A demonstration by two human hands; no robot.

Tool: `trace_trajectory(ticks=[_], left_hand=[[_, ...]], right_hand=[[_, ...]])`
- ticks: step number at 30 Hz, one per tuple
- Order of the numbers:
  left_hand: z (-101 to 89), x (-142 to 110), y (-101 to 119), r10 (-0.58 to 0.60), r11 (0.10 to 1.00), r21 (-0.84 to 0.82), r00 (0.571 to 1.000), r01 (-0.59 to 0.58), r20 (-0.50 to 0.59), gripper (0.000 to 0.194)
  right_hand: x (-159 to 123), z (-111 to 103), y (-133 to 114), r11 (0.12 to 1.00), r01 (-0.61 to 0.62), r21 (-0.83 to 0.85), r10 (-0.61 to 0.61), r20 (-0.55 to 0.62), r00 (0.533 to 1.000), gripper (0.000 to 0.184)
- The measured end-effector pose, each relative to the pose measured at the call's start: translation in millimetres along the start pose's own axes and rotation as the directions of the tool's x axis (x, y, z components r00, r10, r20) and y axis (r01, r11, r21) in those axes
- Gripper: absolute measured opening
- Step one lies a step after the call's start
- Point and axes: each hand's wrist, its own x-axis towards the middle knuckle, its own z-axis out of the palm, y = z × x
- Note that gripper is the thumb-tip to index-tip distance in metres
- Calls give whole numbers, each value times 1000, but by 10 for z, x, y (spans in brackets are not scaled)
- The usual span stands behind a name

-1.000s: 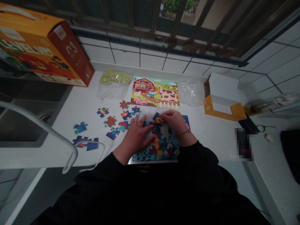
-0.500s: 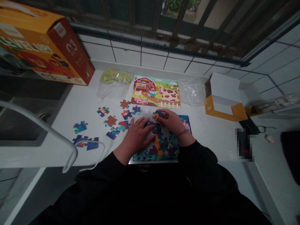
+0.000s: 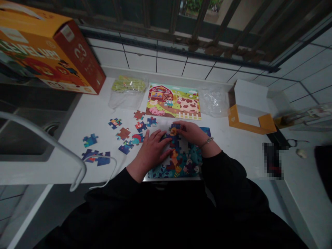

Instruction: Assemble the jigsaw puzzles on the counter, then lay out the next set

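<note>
My right hand [image 3: 192,134], a bracelet at its wrist, grips the edge of a blue jigsaw puzzle piece [image 3: 173,131] with a yellow-orange figure. The piece lies along the upper part of a partly assembled jigsaw puzzle [image 3: 188,162] showing a rabbit, a fox-like animal and leaves. A pale gap shows below my right hand. My left hand [image 3: 153,149] lies flat, fingers spread, over the puzzle's left side and hides part of it. Left of that hand are several loose pieces, among them a reddish-brown piece [image 3: 123,133] and a blue-green piece [image 3: 90,139].
A farm picture [image 3: 173,102] lies behind the puzzle between two clear plastic bags, the left bag [image 3: 128,86] holding green pieces. An opened yellow box [image 3: 249,121] stands right, a large orange box [image 3: 49,52] left. A white cable [image 3: 77,159] crosses the left foreground.
The puzzle piece under my right hand has turned straighter and sits slightly lower. My right wrist has shifted a little right and toward me. My left hand has stayed in place.
</note>
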Motion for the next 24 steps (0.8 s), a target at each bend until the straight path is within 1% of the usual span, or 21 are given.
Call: trace_trajectory(ticks=[4,8,11,16,19,22,24], left_hand=[[-10,-1,4,-2,1000,8,1000,2,6,45],[-23,-2,15,-9,1000,13,1000,9,22,45],[-23,-5,20,-14,1000,25,1000,14,25,45],[-11,-7,20,-9,999,43,1000,8,26,47],[-14,-5,25,-10,999,37,1000,9,23,46],[-28,-8,31,-12,1000,26,999,11,29,46],[-32,-8,30,-10,1000,24,999,9,33,46]], right_hand=[[-61,79,-114,991,28,-132,-35,-56,998,43],[-134,150,-218,970,22,-243,-50,-109,993,38],[-183,184,-298,945,10,-326,-42,-92,995,38],[-251,251,-412,889,-7,-458,-24,-62,998,44],[-271,265,-400,886,12,-463,-49,-66,997,46],[-256,230,-342,920,46,-390,-77,-62,995,43],[-223,190,-319,936,42,-349,-67,-59,996,40]])
